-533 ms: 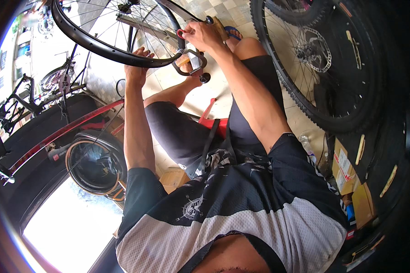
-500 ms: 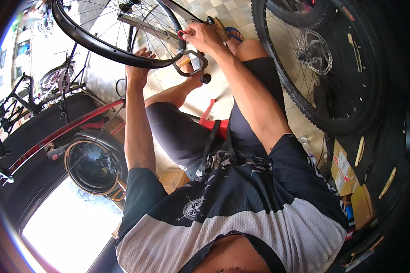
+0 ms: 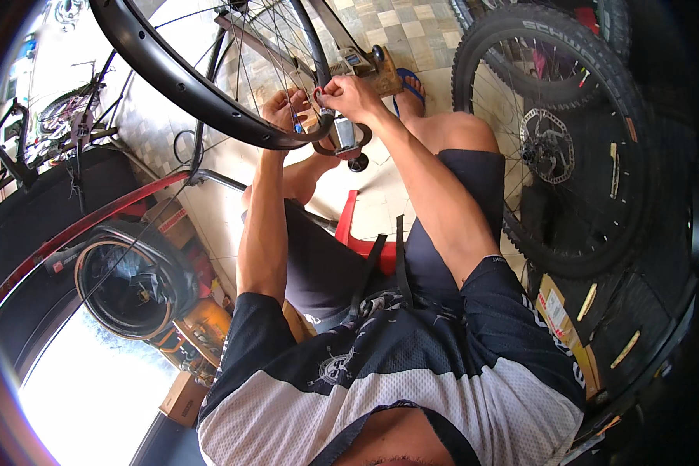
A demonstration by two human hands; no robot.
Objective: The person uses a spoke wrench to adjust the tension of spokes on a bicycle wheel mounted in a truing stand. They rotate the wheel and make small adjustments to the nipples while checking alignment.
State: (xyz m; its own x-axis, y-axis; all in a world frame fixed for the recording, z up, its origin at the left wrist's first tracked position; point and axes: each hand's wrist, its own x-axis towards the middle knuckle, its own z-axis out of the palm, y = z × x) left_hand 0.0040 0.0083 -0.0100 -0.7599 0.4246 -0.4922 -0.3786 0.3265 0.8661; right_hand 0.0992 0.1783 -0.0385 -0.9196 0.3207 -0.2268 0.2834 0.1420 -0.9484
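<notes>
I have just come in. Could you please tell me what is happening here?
A person has both bare hands at a black spoked rim. The right hand pinches a small red tool close to the rim. The left hand is at the rim's inner side; whether it holds anything is unclear. A knobbly-tyred wheel is at the right.

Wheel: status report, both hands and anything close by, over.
Right hand pinching small red thing at wheel. Left hand close by, grip unclear. Dark curved bracket near wheel's edge.
</notes>
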